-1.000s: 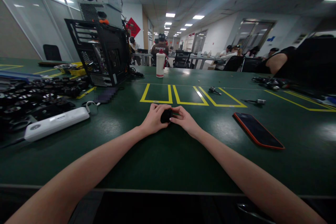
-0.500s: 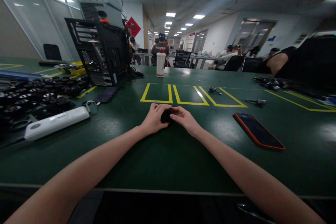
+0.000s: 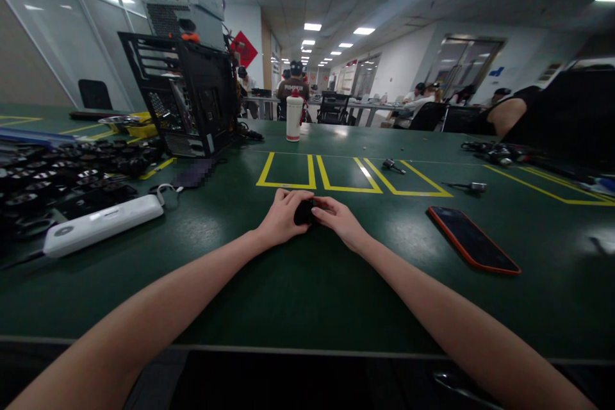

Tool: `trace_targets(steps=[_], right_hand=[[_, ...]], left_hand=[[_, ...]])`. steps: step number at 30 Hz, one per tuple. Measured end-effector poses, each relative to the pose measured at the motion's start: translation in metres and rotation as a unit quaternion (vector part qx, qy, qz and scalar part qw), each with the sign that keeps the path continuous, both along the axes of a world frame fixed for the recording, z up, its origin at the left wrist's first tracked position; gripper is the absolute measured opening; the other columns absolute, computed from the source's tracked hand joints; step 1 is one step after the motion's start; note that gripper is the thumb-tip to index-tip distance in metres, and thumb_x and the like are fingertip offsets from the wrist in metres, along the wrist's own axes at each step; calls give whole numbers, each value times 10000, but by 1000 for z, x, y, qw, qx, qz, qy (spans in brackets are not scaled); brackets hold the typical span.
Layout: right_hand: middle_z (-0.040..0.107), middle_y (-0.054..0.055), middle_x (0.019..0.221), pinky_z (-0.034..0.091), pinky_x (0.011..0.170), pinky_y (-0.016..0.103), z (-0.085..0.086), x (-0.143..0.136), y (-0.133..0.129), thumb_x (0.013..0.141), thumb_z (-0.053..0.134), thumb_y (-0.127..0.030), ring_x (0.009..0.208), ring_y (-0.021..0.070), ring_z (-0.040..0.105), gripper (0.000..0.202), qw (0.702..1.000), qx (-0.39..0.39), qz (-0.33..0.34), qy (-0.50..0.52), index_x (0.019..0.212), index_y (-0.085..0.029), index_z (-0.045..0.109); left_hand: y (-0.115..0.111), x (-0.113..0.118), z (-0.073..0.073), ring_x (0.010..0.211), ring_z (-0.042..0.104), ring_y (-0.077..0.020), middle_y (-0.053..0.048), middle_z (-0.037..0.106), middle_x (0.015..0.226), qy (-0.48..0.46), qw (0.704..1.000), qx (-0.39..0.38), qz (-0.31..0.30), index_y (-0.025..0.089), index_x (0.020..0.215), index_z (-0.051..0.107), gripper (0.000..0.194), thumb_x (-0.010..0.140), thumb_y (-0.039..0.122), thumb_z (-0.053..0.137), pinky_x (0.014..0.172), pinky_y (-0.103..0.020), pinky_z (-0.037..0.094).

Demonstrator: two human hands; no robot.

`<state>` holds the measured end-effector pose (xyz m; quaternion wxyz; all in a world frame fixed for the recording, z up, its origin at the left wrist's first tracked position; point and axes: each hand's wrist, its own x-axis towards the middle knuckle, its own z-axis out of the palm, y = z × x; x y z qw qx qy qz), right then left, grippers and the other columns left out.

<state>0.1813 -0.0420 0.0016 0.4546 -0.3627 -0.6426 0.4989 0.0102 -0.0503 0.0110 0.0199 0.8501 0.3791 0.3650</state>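
We are wrapping our left hand (image 3: pixel 283 219) around a small black part (image 3: pixel 303 212), while our right hand (image 3: pixel 340 221) is pinching at its right edge. Its thumb is sitting slightly higher than a second ago; the left grip is staying put, so we are probably making a fine adjustment. Whether the part is resting on the green table (image 3: pixel 307 295), we cannot tell. Beyond, yellow tape outlines (image 3: pixel 353 190) are lying ahead; a white bottle (image 3: pixel 293 120) is standing farther off.
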Motion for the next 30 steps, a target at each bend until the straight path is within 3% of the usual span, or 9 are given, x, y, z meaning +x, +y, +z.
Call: trace_targets(steps=[6, 13, 20, 26, 30], right_hand=[[549, 27, 1019, 397, 902, 352, 3, 1, -4, 646, 646, -239, 964, 154, 528, 341, 999, 21, 38, 21, 957, -208, 509], [566, 15, 919, 421, 837, 343, 2, -1, -3, 716, 564, -351, 882, 137, 530, 224, 1000, 21, 1, 1, 886, -210, 526], [563, 40, 990, 401, 875, 359, 1, 0, 2, 691, 598, -297, 935, 152, 531, 328, 1000, 2, 0, 6, 994, -202, 514], [552, 26, 1013, 396, 904, 351, 3, 1, -3, 633, 651, -219, 975, 159, 531, 333, 998, 13, 43, 35, 931, -198, 506], [557, 13, 956, 411, 871, 332, 4, 0, -4, 658, 634, -265, 924, 142, 536, 272, 999, 33, 19, 21, 893, -203, 512]], left_hand=[[-2, 0, 1, 966, 402, -231, -34, 503, 1124, -2, 1000, -5, -6, 231, 1158, 387, 598, 615, 172, 632, 808, -372, 349], [-1, 0, 1, 977, 408, -229, -34, 504, 1124, 1, 1000, -3, -5, 228, 1153, 388, 595, 615, 179, 636, 823, -374, 343], [0, 0, 0, 974, 408, -231, -28, 505, 1130, 5, 1000, 3, 0, 222, 1149, 393, 586, 616, 187, 634, 832, -370, 346], [-1, -1, 0, 982, 409, -232, -36, 503, 1132, 3, 1000, -3, -9, 230, 1156, 381, 593, 621, 174, 628, 831, -382, 342], [-3, -1, 2, 985, 398, -232, -33, 501, 1130, -3, 1000, -4, -7, 233, 1160, 382, 599, 619, 168, 631, 818, -374, 352]])
